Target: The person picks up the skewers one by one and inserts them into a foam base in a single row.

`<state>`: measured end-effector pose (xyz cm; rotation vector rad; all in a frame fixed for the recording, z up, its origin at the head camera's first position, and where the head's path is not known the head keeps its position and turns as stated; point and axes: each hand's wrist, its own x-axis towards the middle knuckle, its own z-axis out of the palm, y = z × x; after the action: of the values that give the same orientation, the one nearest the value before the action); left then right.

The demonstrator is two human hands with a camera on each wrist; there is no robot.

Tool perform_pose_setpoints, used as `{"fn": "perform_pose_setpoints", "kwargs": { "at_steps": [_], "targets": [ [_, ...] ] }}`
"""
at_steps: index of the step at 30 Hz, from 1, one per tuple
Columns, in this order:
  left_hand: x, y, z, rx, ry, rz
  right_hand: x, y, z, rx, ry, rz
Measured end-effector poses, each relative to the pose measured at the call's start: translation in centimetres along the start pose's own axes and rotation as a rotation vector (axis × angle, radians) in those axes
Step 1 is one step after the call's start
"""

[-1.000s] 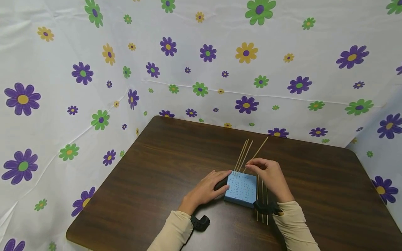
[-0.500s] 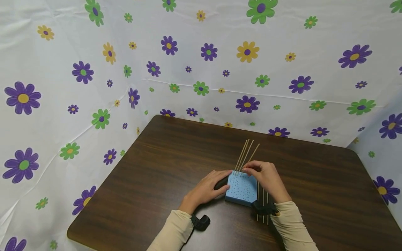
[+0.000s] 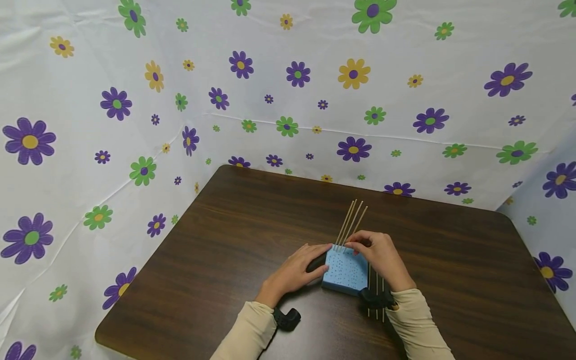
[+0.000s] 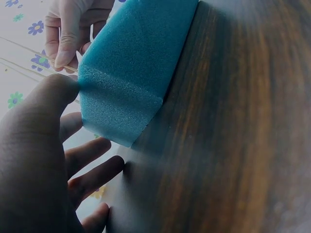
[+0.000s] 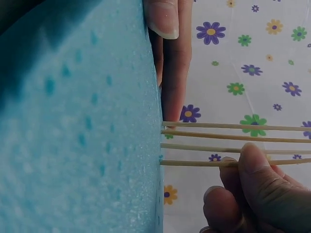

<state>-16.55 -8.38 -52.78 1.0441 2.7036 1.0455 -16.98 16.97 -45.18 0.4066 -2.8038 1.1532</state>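
A light-blue foam block (image 3: 345,270) dotted with small holes lies on the table. My left hand (image 3: 290,272) rests against its left side, fingers mostly straight, the thumb near one edge. Three thin wooden skewers (image 3: 347,222) stand in the row of holes along the block's back edge, leaning slightly right. Beside them, my right hand (image 3: 382,254) pinches a fourth skewer (image 5: 197,163) between thumb and index finger, close above the foam. That skewer's lower end meets the block's surface in the right wrist view.
Several loose skewers (image 3: 383,312) lie side by side on the brown table (image 3: 252,215), right of the block and partly under the right forearm. A white cloth (image 3: 270,40) with printed flowers hangs behind and to the sides.
The right hand has moved slightly left and down with its skewer, which now stands more upright and closer to the other three. The left hand and block stay in place.
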Motion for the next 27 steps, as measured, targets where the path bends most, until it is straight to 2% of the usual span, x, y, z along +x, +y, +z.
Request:
{"fn": "perform_pose_setpoints", "kwargs": {
  "at_steps": [11,19,27],
  "targets": [
    [-0.1,0.0,0.0,0.005,0.008,0.015,-0.2,0.3,-1.2,0.013,-0.029,0.009],
    [0.0,0.2,-0.1,0.006,0.002,0.010,-0.8,2.3,-4.0,-0.013,-0.103,0.078],
    [0.0,0.3,-0.2,0.012,-0.011,-0.002,-1.5,4.1,-6.3,0.016,-0.171,0.129]
  ]
}}
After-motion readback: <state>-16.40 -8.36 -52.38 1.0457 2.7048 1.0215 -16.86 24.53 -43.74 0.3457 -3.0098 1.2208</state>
